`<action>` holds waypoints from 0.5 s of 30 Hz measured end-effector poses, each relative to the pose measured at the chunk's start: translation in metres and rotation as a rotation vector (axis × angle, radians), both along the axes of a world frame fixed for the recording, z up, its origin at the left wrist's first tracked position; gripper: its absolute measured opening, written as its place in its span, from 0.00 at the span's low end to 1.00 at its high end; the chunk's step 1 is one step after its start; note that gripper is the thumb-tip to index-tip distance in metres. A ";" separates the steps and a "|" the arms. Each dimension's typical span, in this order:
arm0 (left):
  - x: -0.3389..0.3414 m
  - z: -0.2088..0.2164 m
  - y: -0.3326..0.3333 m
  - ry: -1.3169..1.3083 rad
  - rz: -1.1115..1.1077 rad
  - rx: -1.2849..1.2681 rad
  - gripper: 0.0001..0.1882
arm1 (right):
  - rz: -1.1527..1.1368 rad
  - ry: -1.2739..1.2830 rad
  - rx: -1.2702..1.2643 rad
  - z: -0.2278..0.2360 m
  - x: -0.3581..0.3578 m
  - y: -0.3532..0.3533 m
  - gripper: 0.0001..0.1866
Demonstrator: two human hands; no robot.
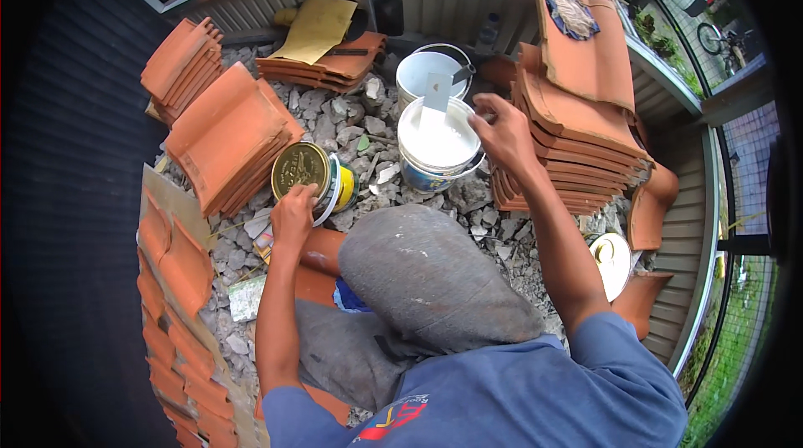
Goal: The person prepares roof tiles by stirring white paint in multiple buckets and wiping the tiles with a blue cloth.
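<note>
My left hand [294, 212] is closed at the near rim of a paint can with a gold lid [301, 170] and a yellow-and-green side. A pale ring-shaped edge shows beside the can's lid. My right hand [503, 132] hovers at the right rim of a white bucket [407, 152], fingers bent and apart, with nothing visible in them. White paste or paint [439, 140] fills much of that bucket. A flat metal scraper [437, 92] stands partly in it, its dark handle toward the back. Behind sits a second white bucket [410, 73] with its wire handle raised.
Broken grey rubble [335, 117] covers the ground. Orange roof tiles are stacked at the left [226, 134] and right [577, 126]. Yellow sandpaper-like sheet [318, 30] lies on tiles at the back. A round pale lid [611, 266] rests at right. Corrugated metal walls [251, 13] enclose the space.
</note>
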State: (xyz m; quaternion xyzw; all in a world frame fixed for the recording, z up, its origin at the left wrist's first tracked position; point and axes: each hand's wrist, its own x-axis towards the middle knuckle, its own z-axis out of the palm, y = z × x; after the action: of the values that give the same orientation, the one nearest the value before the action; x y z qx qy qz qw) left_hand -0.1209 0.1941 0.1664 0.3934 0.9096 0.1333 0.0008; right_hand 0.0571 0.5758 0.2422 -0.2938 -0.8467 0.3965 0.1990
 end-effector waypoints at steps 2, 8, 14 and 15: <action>0.006 0.008 0.005 -0.043 0.043 0.072 0.15 | -0.065 -0.004 0.171 -0.021 -0.038 0.017 0.25; 0.033 -0.001 -0.019 -0.027 0.194 0.449 0.18 | 0.149 -0.217 0.311 -0.035 -0.100 0.030 0.27; 0.059 -0.011 -0.060 -0.264 0.407 0.464 0.19 | 0.339 0.058 0.145 -0.037 -0.067 0.016 0.19; 0.058 -0.014 -0.070 -0.186 0.366 0.444 0.19 | 0.374 0.019 -0.017 -0.042 -0.060 0.012 0.17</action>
State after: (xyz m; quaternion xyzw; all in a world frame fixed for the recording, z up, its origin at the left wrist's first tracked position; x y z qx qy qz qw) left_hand -0.0625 0.1238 0.1528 0.1998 0.9100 0.3625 -0.0260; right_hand -0.0030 0.5880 0.1997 -0.1291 -0.8812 0.4366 0.1275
